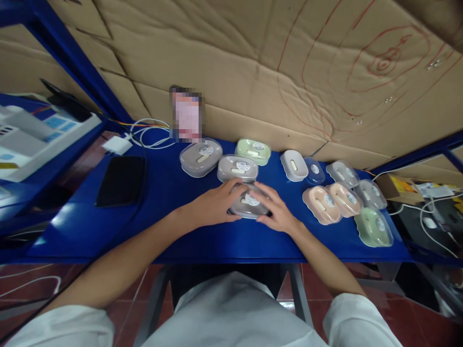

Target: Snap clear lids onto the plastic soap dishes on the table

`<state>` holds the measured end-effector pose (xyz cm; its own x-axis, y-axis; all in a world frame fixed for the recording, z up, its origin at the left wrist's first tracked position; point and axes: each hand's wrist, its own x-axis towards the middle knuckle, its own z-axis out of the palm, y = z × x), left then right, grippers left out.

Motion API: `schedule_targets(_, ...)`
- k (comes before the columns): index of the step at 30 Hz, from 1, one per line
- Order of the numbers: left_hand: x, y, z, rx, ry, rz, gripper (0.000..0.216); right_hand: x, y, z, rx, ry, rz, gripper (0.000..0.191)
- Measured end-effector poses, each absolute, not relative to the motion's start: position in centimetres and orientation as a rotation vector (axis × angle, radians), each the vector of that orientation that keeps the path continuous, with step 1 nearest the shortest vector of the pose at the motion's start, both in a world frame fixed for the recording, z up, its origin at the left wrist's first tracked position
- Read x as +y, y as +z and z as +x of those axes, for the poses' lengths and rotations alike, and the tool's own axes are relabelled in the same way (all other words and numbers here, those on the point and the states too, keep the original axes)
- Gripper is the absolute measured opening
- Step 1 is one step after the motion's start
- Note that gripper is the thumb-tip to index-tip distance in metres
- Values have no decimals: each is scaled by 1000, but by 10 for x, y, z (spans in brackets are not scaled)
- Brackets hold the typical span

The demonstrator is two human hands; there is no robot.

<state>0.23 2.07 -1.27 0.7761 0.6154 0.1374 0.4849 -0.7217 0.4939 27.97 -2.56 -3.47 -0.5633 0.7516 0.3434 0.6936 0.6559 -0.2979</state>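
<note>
A grey soap box with a clear lid and a round white label (pixel 249 205) lies on the blue table in front of me. My left hand (pixel 220 202) grips its left side, fingers over the far edge and thumb at the near edge. On the opposite side my right hand (pixel 277 209) is wrapped round the box in the same way. Just beyond it sits another grey soap box (pixel 226 168), with a third grey one (pixel 195 156) to the left and a green one (pixel 249 155) behind.
To the right stand several more lidded boxes, among them a peach box (pixel 320 212), a green box (pixel 371 231) and a dark blue one (pixel 314 176). A black pad (pixel 121 180), a white charger (pixel 117 144) and a blurred phone-like screen (pixel 187 115) are at left. Cardboard (pixel 253 72) walls the back.
</note>
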Motion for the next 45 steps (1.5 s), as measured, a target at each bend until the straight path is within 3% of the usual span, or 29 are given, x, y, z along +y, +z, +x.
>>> schedule_targets(4, 32, 5, -11, 734, 593, 2508, 75, -16, -31, 298, -1896, 141, -1444, 67)
schedule_targets(7, 54, 14, -32, 1030, 863, 2494, 73, -5, -34, 309, -1962, 8, -1678, 54)
schedule_targets(13, 82, -1, -49, 1506, 1002, 2445, 78, 3, -43, 319, -1961, -179, -2095, 68)
schedule_targets(20, 75, -25, -18, 1564, 1033, 2409, 82, -2, -29, 312, -2015, -125, -2049, 44)
schedule_targets(27, 94, -37, -1, 1305, 1111, 2400, 83, -11, -16, 284, -2209, -277, -1746, 50)
schedule_targets(34, 133, -25, -11, 1034, 935, 2468, 94, 6, -24, 258, -2488, -125, -1445, 54)
schedule_targets(39, 138, -14, -13, 1162, 895, 2515, 100, 15, -20, 267, -2516, -84, -1378, 53)
schedule_targets(41, 121, -11, -9, 1242, 935, 2567, 92, 17, -14, 281, -2390, -138, -1500, 55)
schedule_targets(45, 75, -13, 3, 1093, 868, 2816, 51, 17, -5, 315, -1978, -289, -1984, 56)
